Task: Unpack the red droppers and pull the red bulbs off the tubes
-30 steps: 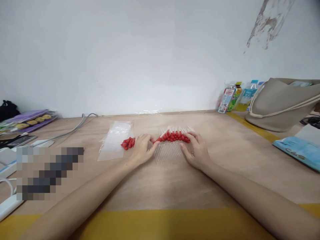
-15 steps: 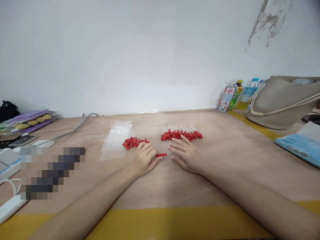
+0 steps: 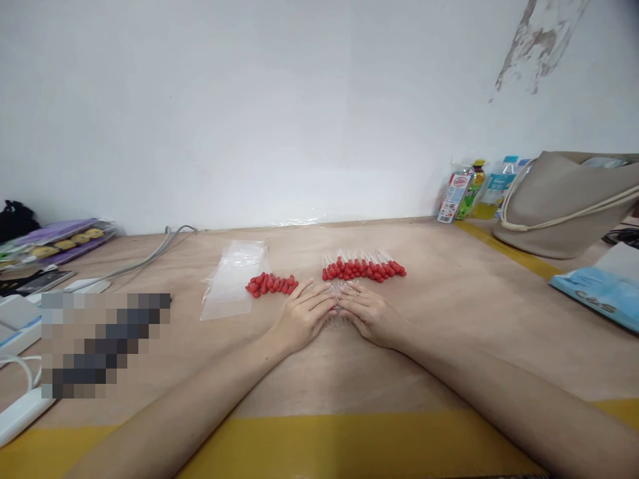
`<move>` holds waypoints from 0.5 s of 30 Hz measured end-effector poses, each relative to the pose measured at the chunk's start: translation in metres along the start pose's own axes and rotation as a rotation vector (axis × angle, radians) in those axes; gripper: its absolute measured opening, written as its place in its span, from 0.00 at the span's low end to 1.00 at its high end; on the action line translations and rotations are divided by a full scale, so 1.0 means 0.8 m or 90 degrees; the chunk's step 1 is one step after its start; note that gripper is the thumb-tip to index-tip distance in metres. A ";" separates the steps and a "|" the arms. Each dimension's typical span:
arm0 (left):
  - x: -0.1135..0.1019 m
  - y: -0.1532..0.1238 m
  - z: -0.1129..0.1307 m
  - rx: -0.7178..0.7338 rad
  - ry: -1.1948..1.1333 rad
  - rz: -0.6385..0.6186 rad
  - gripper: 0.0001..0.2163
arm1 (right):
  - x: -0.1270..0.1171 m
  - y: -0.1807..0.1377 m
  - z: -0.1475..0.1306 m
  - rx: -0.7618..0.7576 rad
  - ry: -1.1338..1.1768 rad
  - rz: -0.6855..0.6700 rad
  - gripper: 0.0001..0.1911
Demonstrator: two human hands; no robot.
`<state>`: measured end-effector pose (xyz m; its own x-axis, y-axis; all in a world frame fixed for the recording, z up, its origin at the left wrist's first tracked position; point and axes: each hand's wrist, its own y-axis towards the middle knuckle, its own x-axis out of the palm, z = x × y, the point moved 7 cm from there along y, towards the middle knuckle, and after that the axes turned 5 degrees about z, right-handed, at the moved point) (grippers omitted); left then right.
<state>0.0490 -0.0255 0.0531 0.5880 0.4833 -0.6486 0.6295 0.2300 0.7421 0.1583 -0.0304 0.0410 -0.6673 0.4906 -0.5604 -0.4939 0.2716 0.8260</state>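
My left hand and my right hand meet over a row of clear glass dropper tubes on the table. The fingers of both hands are closed, their tips almost touching. A sliver of a red rubber bulb shows between them, at the left fingers; the glass tube on the right side is mostly covered by my right fingers. Loose red bulbs lie in a pile just beyond my left hand. Past my right hand, droppers with red bulbs fitted are lined up, glass ends pointing to the wall.
Clear plastic bags lie left of the loose bulbs. Farther left are a cable, a power strip and a purple package. Bottles, a beige bag and a blue packet stand or lie on the right.
My left hand has shifted right toward my right hand, so the red bulb and tube between them are now nearly hidden. My right hand stays in about the same place.
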 end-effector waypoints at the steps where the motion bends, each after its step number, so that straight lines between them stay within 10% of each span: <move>1: 0.000 0.000 0.002 0.009 0.004 -0.005 0.08 | 0.000 0.000 -0.001 -0.008 0.000 0.002 0.11; 15: -0.008 0.004 0.009 0.034 0.008 -0.055 0.07 | -0.013 -0.005 -0.013 -0.113 -0.046 0.010 0.11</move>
<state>0.0509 -0.0342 0.0582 0.5245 0.4741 -0.7072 0.7037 0.2261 0.6735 0.1614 -0.0452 0.0432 -0.6376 0.5535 -0.5358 -0.5781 0.1159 0.8077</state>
